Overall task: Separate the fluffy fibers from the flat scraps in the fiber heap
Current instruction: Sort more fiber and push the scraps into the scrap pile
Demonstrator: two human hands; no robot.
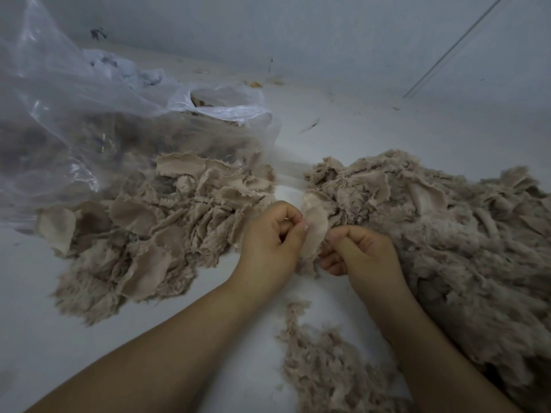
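Note:
A big beige fiber heap [447, 234] fills the right side of the white floor. To the left lies a spread of flat beige scraps [167, 228]. Between them my left hand [268, 242] pinches the left edge of a flat pale scrap [314, 231], thumb against curled fingers. My right hand [363, 254] pinches fluffy fiber on the same scrap's right edge. A small pile of fluffy fibers [328, 359] lies close in front, between my forearms.
A large clear plastic bag [74, 114] stands at the left, with more beige material inside. A smaller white bag opening [226, 105] sits behind the flat scraps. A grey wall [328, 31] rises at the back.

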